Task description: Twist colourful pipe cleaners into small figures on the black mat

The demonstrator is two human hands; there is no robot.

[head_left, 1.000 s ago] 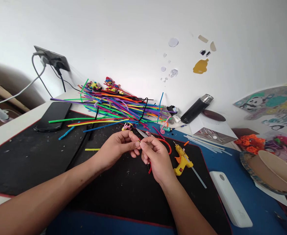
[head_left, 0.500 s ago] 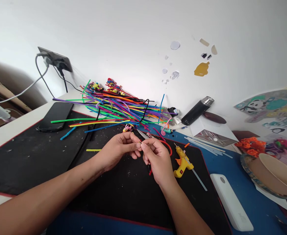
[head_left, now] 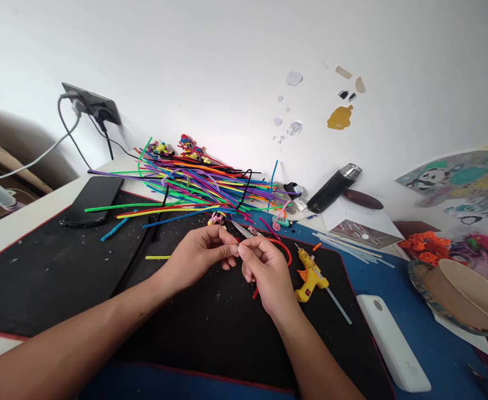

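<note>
My left hand (head_left: 204,250) and my right hand (head_left: 266,266) meet fingertip to fingertip over the black mat (head_left: 210,333). Both pinch at something too small to make out. Partly under my right hand lie scissors with red handles (head_left: 284,248), their blades pointing up and left. Just beyond my fingers sits a small pink, yellow and black figure (head_left: 217,218). To the right of my right hand a yellow glue gun (head_left: 310,276) rests on the mat with a clear stick in its back. A yellow stem (head_left: 157,257) lies left of my left hand.
A pile of coloured pipe cleaners (head_left: 202,183) spreads along the wall. The phone (head_left: 91,201) is at the left. At the right are a black flask (head_left: 334,188), glue sticks (head_left: 352,248), a white power bank (head_left: 392,341) and a bowl (head_left: 472,294).
The view has shifted slightly, so the surroundings sit a little further left. Both hands stay pinched together in nearly the same place.
</note>
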